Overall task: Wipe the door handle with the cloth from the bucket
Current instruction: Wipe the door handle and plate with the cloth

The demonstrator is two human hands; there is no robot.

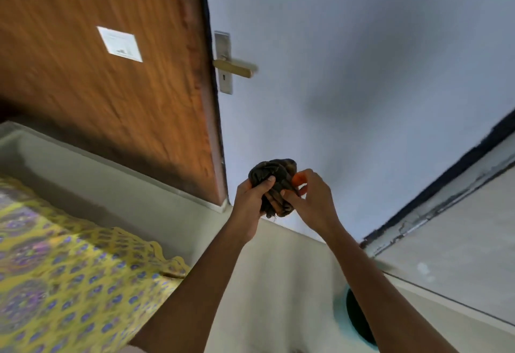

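Observation:
A dark bunched cloth (271, 174) with an orange patch is held in front of me by both hands. My left hand (250, 194) grips its left side and my right hand (313, 199) pinches its right side. The brass lever door handle (234, 68) sticks out from a steel plate (223, 46) on the edge of the pale door, well above the hands and apart from the cloth. Low on the right, partly behind my right forearm, shows the teal rim of the bucket (359, 322).
A brown wooden door panel (111, 88) with a white sticker (120, 44) fills the upper left. A yellow patterned bedspread (69, 283) lies at the lower left. Pale floor and a dark skirting line (446, 174) run along the right.

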